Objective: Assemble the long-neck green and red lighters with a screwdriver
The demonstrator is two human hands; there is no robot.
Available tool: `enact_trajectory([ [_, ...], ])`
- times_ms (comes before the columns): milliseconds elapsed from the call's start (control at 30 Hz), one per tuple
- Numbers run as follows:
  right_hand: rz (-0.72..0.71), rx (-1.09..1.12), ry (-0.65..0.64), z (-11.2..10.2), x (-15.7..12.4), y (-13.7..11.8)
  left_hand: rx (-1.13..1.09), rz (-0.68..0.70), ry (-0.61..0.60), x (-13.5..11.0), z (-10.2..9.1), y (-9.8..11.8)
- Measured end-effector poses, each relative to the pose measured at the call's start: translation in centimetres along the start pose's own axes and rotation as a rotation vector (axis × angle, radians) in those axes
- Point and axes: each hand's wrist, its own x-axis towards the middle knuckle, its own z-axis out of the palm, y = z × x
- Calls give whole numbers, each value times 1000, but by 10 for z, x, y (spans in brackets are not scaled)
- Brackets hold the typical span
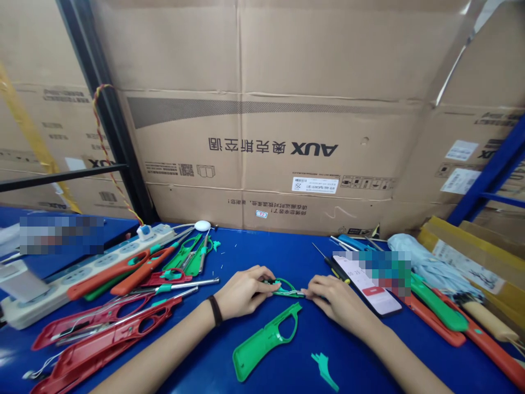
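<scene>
Loose teal piece (326, 372): lies flat on the table nearest me, on my right side, well clear of both hands.
Green half-shell (255, 350): hollow side up, slanting just in front of my hands, its ring end pointing toward them.
Red shells (88, 350): two lie open at my left beyond my forearm, cradling metal parts; white wire spills out of the front one.
My left hand (246, 291): thumb and fingertips drawn together, pinching one end of the green looped piece.
My right hand (333, 298): fingers curled, tips close together at the other end; I cannot tell whether they grip or only touch.
Green looped piece (289, 283): between my two hands, beyond the half-shell, with pale wires along its near side.
Phone (355, 276): lit, just beyond my right hand, limiting room on that side.
Green shells (191, 262): open, with metal parts inside, beyond my left hand.
Blue table (262, 253): bare stretch behind my hands, reaching to the back edge.
Yellow-edged carton (488, 257): far right; contents hidden from me.
Cardboard wall (266, 71): closes off the back.
</scene>
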Motion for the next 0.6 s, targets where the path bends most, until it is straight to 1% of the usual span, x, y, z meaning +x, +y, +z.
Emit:
enact_trajectory([
  [167,-14,-88,11,5,1,-2,-13,-16,-5,0,0,-1],
  [333,-39,-12,0,4,2,-1,2,-37,-22,1,-1,-3],
  [467,-27,11,-63,-6,7,-2,7,-15,-13,1,-2,-2],
  [600,-37,-41,-132,-10,11,-6,4,-13,-11,1,-1,-2],
])
